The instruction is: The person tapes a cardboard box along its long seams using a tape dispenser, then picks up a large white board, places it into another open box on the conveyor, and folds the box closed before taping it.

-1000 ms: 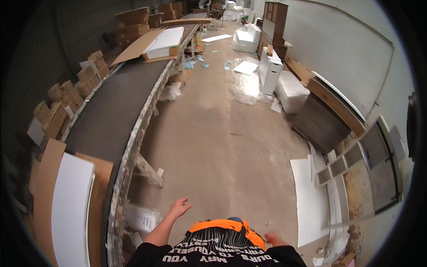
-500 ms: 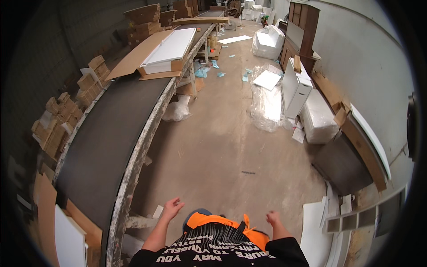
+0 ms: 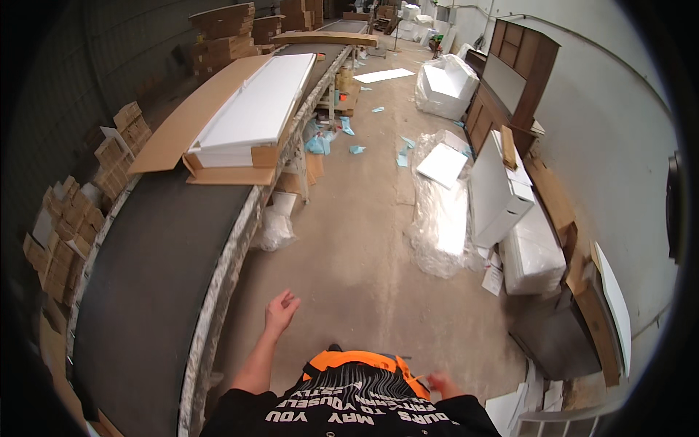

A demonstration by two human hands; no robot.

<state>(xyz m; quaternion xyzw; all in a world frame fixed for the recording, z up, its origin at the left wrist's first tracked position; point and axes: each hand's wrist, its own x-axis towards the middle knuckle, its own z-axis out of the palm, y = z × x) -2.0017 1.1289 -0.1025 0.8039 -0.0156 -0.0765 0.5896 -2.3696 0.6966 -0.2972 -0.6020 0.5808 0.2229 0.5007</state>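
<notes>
My left hand (image 3: 281, 311) hangs over the floor to the right of the conveyor, its fingers loosely apart and holding nothing visible. My right hand (image 3: 441, 383) is low beside the orange waist garment (image 3: 349, 360); motion smears it, and its fingers cannot be made out. Neither hand touches the conveyor belt (image 3: 156, 262) on my left. Farther along that belt lies an open cardboard carton (image 3: 189, 113) holding stacked white panels (image 3: 255, 102).
Down the right side stand a white drawer cabinet (image 3: 499, 200), a plastic-wrapped block (image 3: 535, 255) and a brown wooden cabinet (image 3: 520, 69). Clear plastic wrap (image 3: 437, 251) and blue scraps (image 3: 402, 155) litter the floor (image 3: 349, 269). Stacked cartons (image 3: 69, 226) line the conveyor's far left side.
I have moved forward along the conveyor, so the carton and the drawer cabinet are nearer. My left hand has swung forward, while my right hand has dropped back toward my body.
</notes>
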